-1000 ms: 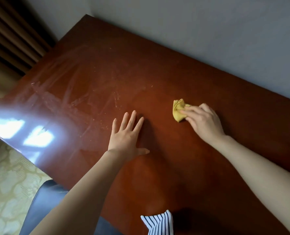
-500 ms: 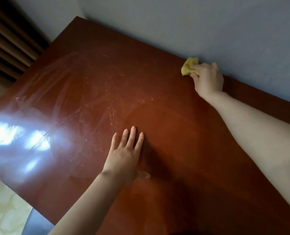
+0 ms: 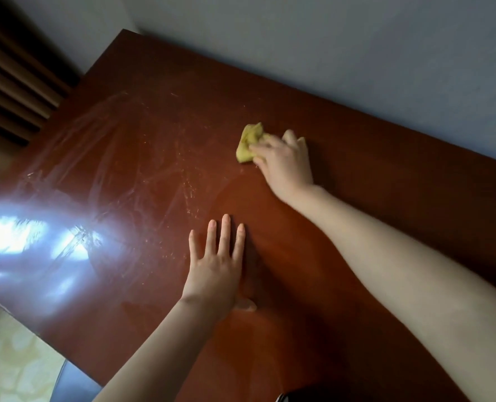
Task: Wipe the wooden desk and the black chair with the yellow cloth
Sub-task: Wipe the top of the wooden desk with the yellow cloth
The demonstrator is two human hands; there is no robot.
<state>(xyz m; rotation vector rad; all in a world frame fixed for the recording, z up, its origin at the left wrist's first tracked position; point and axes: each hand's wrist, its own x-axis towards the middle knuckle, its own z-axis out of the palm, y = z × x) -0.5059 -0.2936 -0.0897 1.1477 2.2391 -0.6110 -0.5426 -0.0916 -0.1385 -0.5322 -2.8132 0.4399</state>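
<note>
two hands on the worktop point(image 3: 386, 204) here, each doing a different job. the right hand point(image 3: 284, 166) has its fingers curled over the yellow cloth point(image 3: 248, 142), which is bunched into a wad and pressed onto the wood, nearer the wall point(image 3: 357, 53) side than the front edge. wadding it up probably puts more pressure on a small patch. that hand is a bit motion-blurred, so i can't tell how the thumb sits. the left hand point(image 3: 214, 274) lies flat, fingers straight and spread, holding nothing, planted closer to the body. my guess is it's a brace for leaning into the long reach. pale streaks point(image 3: 142, 169) and window glare point(image 3: 23, 239) cover the left half, so i'd say that part isn't wiped yet. a corner of the black chair point(image 3: 75, 384) peeks in at bottom left, with neither hand on it.
</note>
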